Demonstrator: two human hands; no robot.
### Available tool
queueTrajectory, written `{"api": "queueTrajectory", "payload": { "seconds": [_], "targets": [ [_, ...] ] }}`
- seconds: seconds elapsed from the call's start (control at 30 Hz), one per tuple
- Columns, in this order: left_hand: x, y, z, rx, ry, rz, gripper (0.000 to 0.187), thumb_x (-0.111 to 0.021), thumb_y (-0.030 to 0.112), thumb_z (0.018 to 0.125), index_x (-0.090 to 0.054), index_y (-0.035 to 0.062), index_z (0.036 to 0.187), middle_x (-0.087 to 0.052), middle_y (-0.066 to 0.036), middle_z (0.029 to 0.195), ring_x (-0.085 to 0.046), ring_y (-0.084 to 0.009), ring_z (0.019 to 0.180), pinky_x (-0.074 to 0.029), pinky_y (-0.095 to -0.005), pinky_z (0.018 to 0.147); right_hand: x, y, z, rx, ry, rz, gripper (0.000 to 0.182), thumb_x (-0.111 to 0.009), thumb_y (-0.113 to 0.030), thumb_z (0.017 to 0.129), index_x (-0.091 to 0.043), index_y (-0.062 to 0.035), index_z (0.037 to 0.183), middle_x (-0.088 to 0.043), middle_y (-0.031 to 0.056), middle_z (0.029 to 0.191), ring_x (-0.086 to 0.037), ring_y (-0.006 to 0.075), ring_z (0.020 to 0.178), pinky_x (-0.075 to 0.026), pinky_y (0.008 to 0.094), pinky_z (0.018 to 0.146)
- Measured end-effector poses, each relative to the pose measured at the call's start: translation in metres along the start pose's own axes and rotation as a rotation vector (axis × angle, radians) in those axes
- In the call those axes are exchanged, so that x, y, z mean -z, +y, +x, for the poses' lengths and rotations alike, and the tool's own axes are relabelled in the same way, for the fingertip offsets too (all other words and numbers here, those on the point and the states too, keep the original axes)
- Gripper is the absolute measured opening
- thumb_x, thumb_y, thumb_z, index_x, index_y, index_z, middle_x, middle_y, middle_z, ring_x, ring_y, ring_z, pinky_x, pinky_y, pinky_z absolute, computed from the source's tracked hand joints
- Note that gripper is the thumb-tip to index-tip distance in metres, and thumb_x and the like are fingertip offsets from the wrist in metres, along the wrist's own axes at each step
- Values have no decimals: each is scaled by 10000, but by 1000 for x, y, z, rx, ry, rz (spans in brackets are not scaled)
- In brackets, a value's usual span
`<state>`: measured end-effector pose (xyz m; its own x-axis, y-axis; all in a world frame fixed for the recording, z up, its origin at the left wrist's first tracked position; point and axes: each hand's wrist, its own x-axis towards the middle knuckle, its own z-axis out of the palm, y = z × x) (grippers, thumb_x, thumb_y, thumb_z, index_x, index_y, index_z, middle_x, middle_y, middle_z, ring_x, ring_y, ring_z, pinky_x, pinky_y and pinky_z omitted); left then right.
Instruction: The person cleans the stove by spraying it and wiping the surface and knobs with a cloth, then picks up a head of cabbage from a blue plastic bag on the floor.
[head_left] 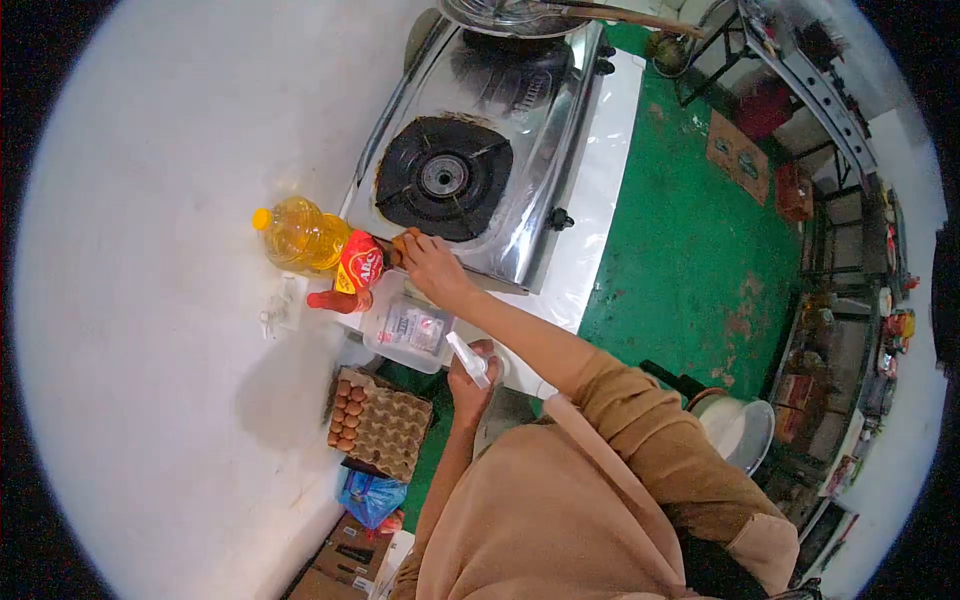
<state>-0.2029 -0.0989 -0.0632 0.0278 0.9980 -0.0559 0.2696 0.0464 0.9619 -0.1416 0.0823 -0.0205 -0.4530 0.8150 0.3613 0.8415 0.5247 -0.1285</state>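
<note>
In my left hand (pixel 473 388) is a white-topped spray bottle (pixel 468 360), with my fingers closed round it below the nozzle, at the near edge of the white table. My right hand (pixel 432 268) reaches to the stove's lower left corner. Its fingers are bent over a small orange-brown item (pixel 404 243), mostly hidden, whose kind I cannot make out. Close beside those fingers stands a bottle with a red ABC label (pixel 361 261). A clear plastic container (pixel 408 335) with packets inside sits between my two hands.
The steel gas stove (pixel 540 190) has a blackened burner (pixel 445 177) and a pan (pixel 515 15) at its far end. A yellow-capped oil bottle (pixel 303 235) and a red-capped bottle (pixel 340 300) stand by the wall. An egg tray (pixel 395 430) is lower left.
</note>
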Motion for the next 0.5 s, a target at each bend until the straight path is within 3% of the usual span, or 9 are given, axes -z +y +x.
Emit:
{"api": "queueTrajectory", "payload": {
  "seconds": [0.13, 0.2, 0.3, 0.37, 0.43, 0.47, 0.5],
  "targets": [
    [2, 17, 2, -134, -22, 147, 203, -652, 59, 751, -604, -21, 931, -632, -155, 955, -613, -281, 859, -483, -356, 772, -1, -7, 22, -63, 46, 144, 308, -566, -111, 752, -629, -19, 1039, -553, 109, 1170, -488, 247, 990, -398, 345, 824],
    [2, 39, 3, 43, 6, 10, 206, -648, 48, 760, -597, -25, 945, -634, -144, 960, -611, -258, 881, -481, -351, 784, 7, -4, 28, -42, -183, 726, 318, -581, -39, 737, -641, -78, 1048, -610, 70, 1134, -518, 263, 948, -404, 359, 836],
    [-1, 30, -2, 136, 28, -50, 208, -640, 22, 766, -595, -22, 964, -637, -137, 972, -607, -239, 904, -477, -350, 807, 38, -8, -8, -140, 2, 928, 376, -579, 23, 717, -636, -116, 1062, -637, 45, 1119, -548, 276, 949, -406, 367, 866],
    [-2, 20, 1, 79, 18, -84, 211, -636, 6, 762, -596, -19, 968, -636, -139, 984, -607, -239, 916, -473, -352, 821, 47, 12, -45, -190, 116, 904, 347, -575, 12, 733, -632, -101, 1057, -633, 75, 1123, -563, 285, 982, -400, 373, 894],
    [0, 19, 2, 26, 7, -117, 217, -633, -9, 759, -598, -16, 973, -636, -142, 996, -606, -239, 929, -470, -354, 834, 39, 62, -71, -264, 148, 1068, 332, -571, 18, 746, -631, -95, 1052, -632, 87, 1119, -576, 291, 985, -401, 367, 892],
    [1, 23, 3, 11, 8, -104, 212, -630, -14, 758, -599, -14, 967, -635, -145, 1004, -607, -240, 937, -468, -353, 841, 81, 70, -73, -471, 180, 726, 320, -555, 25, 763, -628, -94, 1051, -638, 94, 1090, -573, 298, 958, -405, 376, 877],
    [1, 25, 4, -5, 9, -91, 207, -626, -18, 757, -600, -11, 962, -635, -149, 1013, -608, -242, 945, -467, -353, 847, 73, 94, -83, -629, 134, 560, 332, -538, 32, 771, -617, -90, 1069, -642, 92, 1049, -564, 309, 931, -409, 385, 857]
  ]
}}
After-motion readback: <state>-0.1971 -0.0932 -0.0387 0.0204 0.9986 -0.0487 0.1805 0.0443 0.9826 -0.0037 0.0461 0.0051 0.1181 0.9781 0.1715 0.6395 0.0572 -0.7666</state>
